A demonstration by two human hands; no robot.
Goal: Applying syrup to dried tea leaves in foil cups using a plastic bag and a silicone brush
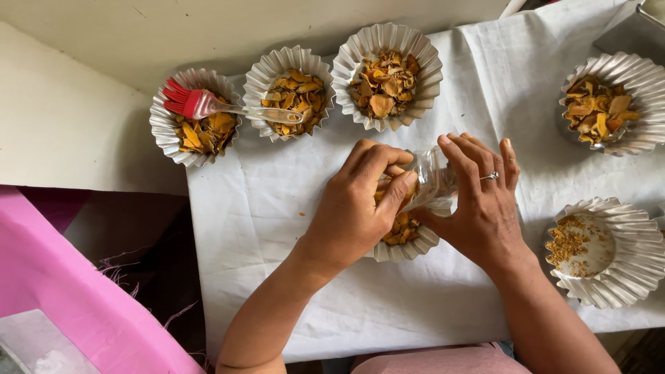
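Over the foil cup [409,246] of chips, the right hand [481,208] grips a clear jar [433,181]; the left hand [357,204] fingers pinch at its mouth.

Left hand [353,208]: no jewellery is worn. Right hand [481,204]: one silver ring [490,176] is worn. Both forearms are left unsleeved.

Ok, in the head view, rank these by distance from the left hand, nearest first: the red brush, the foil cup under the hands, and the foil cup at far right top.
From the left hand:
1. Foil cup under the hands, touching it.
2. Red brush, upper left, lying across two cups.
3. Far right top foil cup, beyond the right hand.
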